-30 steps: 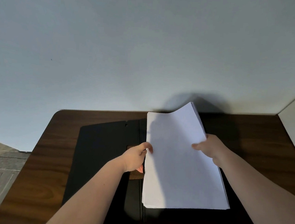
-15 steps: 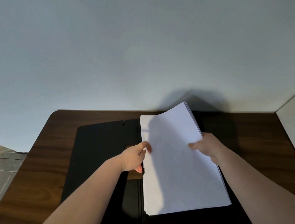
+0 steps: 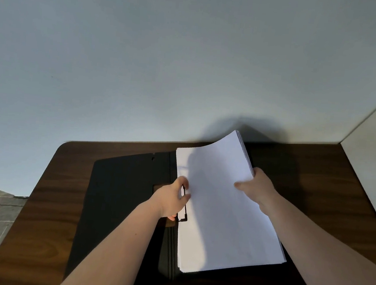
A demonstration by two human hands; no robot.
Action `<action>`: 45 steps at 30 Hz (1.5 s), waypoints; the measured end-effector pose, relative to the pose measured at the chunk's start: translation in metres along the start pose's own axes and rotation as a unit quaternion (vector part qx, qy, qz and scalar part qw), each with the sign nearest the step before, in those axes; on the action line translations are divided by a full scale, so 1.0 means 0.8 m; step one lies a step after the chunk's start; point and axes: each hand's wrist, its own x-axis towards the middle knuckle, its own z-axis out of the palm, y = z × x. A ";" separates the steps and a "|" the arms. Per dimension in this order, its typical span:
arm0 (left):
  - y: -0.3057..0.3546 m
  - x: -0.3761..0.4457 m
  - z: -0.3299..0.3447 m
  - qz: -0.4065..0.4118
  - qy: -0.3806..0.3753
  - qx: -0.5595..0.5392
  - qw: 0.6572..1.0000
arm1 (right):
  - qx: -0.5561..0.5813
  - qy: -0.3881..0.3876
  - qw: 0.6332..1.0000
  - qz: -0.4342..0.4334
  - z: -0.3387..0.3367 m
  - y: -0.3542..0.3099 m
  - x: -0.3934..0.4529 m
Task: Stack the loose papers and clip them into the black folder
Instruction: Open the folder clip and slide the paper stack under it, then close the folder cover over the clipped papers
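The black folder (image 3: pixel 121 195) lies open and flat on a dark wooden table (image 3: pixel 47 209), spine running away from the viewer. A thick stack of white paper (image 3: pixel 219 213) rests on the folder's right half, its left edge set against the spine area.

The left hand (image 3: pixel 173 200) is at the stack's left edge, at mid-length. Its fingers curl around a thin black clip bar (image 3: pixel 184 210), which stands along the paper's edge; the lower end of the bar shows just below the hand. The thumb rests near the top sheet. Whether the clip presses down on the paper cannot be told.

The right hand (image 3: pixel 255 189) grips the stack's right edge toward the far end, thumb on top and fingers underneath. The far right corner of the stack is lifted and curved upward, and the sheet edges fan slightly there. The near end of the stack lies flat on the folder.

The two hands are well apart, one on each long edge of the stack. A grey wall (image 3: pixel 189 63) stands behind the table.
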 end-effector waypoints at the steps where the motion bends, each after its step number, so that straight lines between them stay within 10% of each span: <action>1: 0.000 0.000 0.001 0.000 0.004 0.005 1.000 | 0.000 0.011 1.000 -0.003 0.001 0.001 -0.001; 10: -0.011 0.000 0.009 0.007 0.057 0.004 0.998 | -0.020 0.119 0.989 -0.082 -0.006 0.016 -0.001; 15: -0.043 -0.011 0.002 -0.063 0.176 -0.166 0.968 | -0.104 0.073 0.986 -0.105 -0.014 0.023 -0.004; 20: -0.095 -0.034 -0.025 -0.154 0.295 -0.060 0.941 | -0.113 0.051 0.988 -0.091 -0.022 0.024 -0.002; 25: -0.135 -0.058 -0.050 -0.361 0.237 -0.084 0.898 | -0.133 0.030 0.987 -0.086 -0.026 0.019 -0.007; 33: -0.157 -0.053 -0.071 -0.457 0.235 -0.117 0.850 | -0.143 0.013 0.986 -0.089 -0.027 0.014 -0.011; 45: -0.142 -0.082 -0.118 -0.271 0.359 -0.242 0.860 | -0.136 -0.007 0.988 -0.070 -0.039 0.015 -0.019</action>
